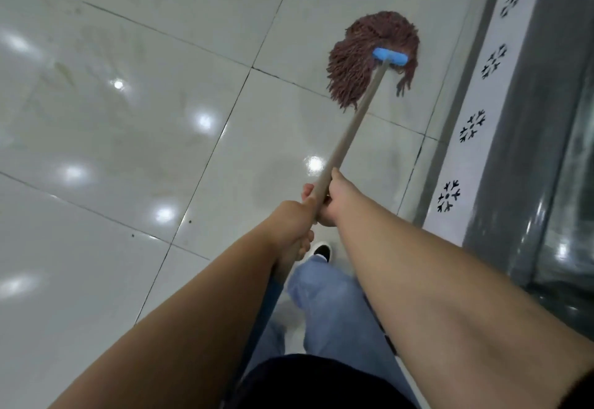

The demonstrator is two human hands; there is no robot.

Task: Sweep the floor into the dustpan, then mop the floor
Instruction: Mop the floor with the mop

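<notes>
The step in hand looks to be the mopping, with no broom or dustpan in view; the mop head (373, 55), a spread of brown strings under a blue clamp (390, 57), lies flat on the floor (128, 119) near its right edge, just beside the white skirting strip (475, 126) with dark snowflake marks; it straddles a dark grout line where tiles meet. To do this well, I would judge that the strings should stay fanned and pressed down, the strokes overlapping and running along the skirting so the margin is not missed; faint smears on the glossy tiles toward the left suggest ground yet to cover, and the feet are best kept off the damp patches.

Both hands are closed round the pale mop handle (353, 122), close together partway up it; the right hand (334, 200) sits further down the shaft, thumb laid along it, fingers wrapped beneath; the left hand (294, 222) grips just behind, nearer the body, knuckles up. Both forearms reach forward nearly straight, converging on the handle, which slants up and to the right toward the mop head; below them show a jeans leg (331, 306) and one shoe (321, 251) on the tiles.
</notes>
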